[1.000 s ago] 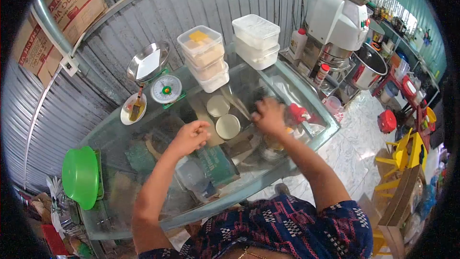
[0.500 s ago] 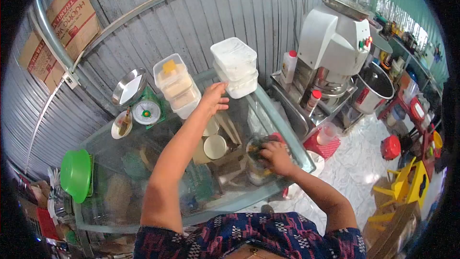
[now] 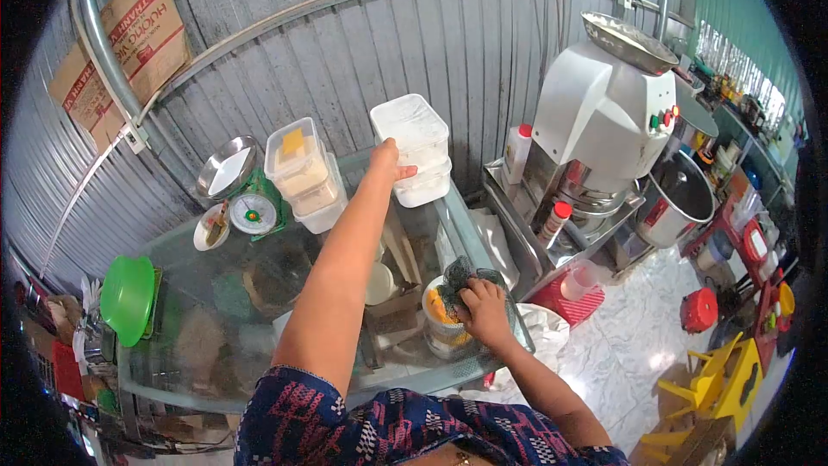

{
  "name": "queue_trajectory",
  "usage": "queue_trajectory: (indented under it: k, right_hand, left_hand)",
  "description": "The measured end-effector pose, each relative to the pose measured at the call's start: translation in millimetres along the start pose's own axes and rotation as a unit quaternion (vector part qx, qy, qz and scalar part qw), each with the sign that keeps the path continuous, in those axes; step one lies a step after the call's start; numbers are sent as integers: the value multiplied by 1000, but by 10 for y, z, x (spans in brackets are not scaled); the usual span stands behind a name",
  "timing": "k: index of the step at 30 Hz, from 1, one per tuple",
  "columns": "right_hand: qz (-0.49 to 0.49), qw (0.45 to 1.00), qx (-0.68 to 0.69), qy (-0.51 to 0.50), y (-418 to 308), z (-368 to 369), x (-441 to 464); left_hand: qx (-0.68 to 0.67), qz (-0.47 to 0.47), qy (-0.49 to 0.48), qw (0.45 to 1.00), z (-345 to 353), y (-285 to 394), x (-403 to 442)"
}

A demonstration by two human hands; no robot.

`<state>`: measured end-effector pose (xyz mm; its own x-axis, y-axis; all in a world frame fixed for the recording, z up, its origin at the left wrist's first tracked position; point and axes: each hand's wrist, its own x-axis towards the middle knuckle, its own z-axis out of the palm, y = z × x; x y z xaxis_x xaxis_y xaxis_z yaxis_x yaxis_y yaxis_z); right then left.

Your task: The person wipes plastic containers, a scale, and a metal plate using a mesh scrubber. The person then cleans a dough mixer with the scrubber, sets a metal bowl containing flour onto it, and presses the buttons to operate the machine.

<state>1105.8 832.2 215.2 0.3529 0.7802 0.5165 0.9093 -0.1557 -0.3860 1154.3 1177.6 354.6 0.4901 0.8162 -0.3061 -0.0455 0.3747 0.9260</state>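
Note:
My left hand (image 3: 388,162) is stretched to the far edge of the glass table, closed on the near left side of a white plastic container (image 3: 412,121). That container sits on another white container (image 3: 426,186). Near the table's right corner, my right hand (image 3: 485,311) grips a dark green mesh net (image 3: 466,280), bunched at the mouth of a white tub (image 3: 438,311). Something orange-yellow shows inside the tub. Left of my left arm stands a stack of clear containers (image 3: 302,174) with pale contents; a yellow piece lies on top.
A green dial scale (image 3: 255,211) with a metal pan (image 3: 228,168) stands at the back left, beside a small white bowl (image 3: 211,229). A green basin (image 3: 131,300) is at the left edge. On the right are a large mixer (image 3: 604,108) and a red crate (image 3: 565,298).
My left hand has reached the white containers and closed on the upper one. My right hand has drawn the green mesh up, baring the orange-yellow contents of the tub. The view has shifted slightly.

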Motion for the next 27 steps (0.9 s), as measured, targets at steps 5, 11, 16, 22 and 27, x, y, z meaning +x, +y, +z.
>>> queue_trajectory:
  k: [5, 11, 16, 22, 27]
  right_hand:
    - [4, 1000, 8, -6, -19, -39, 1]
    - [10, 1000, 17, 5, 10, -9, -15]
    - [8, 999, 49, 20, 195, 61, -34]
    - [271, 802, 510, 154, 91, -285, 254]
    - [37, 927, 346, 138, -483, -507, 488]
  left_hand:
    - [-28, 19, 60, 998, -26, 46, 97]
    - [-105, 2, -30, 994, -398, 33, 16]
    - [-3, 8, -130, 991, -949, -95, -1061]
    - [48, -78, -120, 989, -1585, -738, -2128]
    - [24, -89, -165, 982, -1489, -1120, -2469]
